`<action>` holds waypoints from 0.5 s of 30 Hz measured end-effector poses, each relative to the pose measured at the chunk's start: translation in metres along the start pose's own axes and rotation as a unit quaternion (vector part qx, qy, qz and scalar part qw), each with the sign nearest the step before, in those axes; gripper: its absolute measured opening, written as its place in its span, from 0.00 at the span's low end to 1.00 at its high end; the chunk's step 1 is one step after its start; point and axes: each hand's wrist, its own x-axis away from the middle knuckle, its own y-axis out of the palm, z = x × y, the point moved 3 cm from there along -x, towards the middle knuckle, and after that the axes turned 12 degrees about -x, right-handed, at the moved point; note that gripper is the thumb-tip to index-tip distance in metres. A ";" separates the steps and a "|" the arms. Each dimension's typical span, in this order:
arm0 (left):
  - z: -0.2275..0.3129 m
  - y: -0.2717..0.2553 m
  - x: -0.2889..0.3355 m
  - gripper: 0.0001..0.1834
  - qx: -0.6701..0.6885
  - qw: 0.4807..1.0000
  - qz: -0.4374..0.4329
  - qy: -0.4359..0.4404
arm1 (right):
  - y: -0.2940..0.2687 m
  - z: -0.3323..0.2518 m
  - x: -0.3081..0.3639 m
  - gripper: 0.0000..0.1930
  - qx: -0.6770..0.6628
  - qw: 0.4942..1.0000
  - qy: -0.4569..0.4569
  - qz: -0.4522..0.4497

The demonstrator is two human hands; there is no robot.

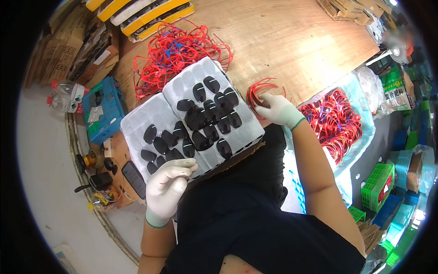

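Observation:
My left hand (168, 186), in a white glove with a green cuff, hovers over the near edge of a white moulded tray (137, 118). Its fingers are partly bent with the thumb apart, and nothing shows between them. Dark sunglass lenses (200, 118) lie scattered across the tray, some overlapping. Beyond the tray's right edge, my gloved right hand (275, 109) closes on a small bunch of red glasses frames (261, 91) at the tabletop. Its fingertips are partly hidden by the frames. A tangled heap of red frames (159, 64), with some blue bits, lies behind the tray.
To the right, a plastic-lined light-blue crate (365, 132) holds many red frames. At left are a blue box (102, 109), a phone (133, 179), and a plastic bottle (68, 97). Yellow trays (150, 27) stand at the back of the wooden table (273, 41).

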 end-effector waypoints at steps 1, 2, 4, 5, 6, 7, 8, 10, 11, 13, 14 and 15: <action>-0.001 0.001 0.001 0.09 0.005 1.000 0.001 -0.004 | 0.001 -0.003 -0.001 0.27 -0.036 0.999 0.005 0.031; -0.003 0.002 0.000 0.09 -0.001 1.000 -0.002 0.000 | 0.004 0.001 -0.008 0.30 -0.027 0.997 0.022 0.066; -0.006 0.003 -0.001 0.09 -0.015 1.000 -0.008 0.007 | 0.010 -0.001 -0.021 0.30 0.011 0.998 0.049 0.045; -0.006 0.004 -0.002 0.09 -0.015 1.000 -0.008 0.000 | 0.012 -0.001 -0.026 0.30 0.031 0.997 0.063 0.035; -0.007 0.005 -0.001 0.09 -0.015 1.000 -0.006 -0.008 | 0.016 -0.004 -0.030 0.28 0.040 0.996 0.069 0.034; -0.007 0.005 -0.001 0.09 -0.014 1.000 -0.005 -0.016 | 0.018 -0.001 -0.032 0.28 0.032 0.996 0.069 0.053; -0.006 0.006 -0.003 0.09 -0.012 1.000 -0.006 -0.015 | 0.021 0.003 -0.034 0.28 0.024 0.995 0.069 0.072; -0.001 0.004 -0.005 0.09 -0.009 1.000 -0.003 -0.014 | 0.021 -0.001 -0.033 0.29 0.010 0.993 0.069 0.091; 0.000 0.004 -0.006 0.09 -0.011 1.000 0.000 -0.015 | 0.018 -0.001 -0.030 0.30 0.003 0.993 0.071 0.092; 0.003 0.002 -0.004 0.09 -0.016 1.000 0.011 -0.019 | 0.012 -0.007 -0.020 0.34 0.028 0.996 0.046 0.069; 0.003 0.001 -0.004 0.09 -0.012 1.000 0.012 -0.020 | 0.007 -0.007 -0.013 0.37 0.058 0.997 0.020 0.048; 0.002 0.001 -0.005 0.09 -0.008 1.000 0.011 -0.020 | 0.004 -0.009 -0.005 0.40 0.089 0.996 -0.003 0.028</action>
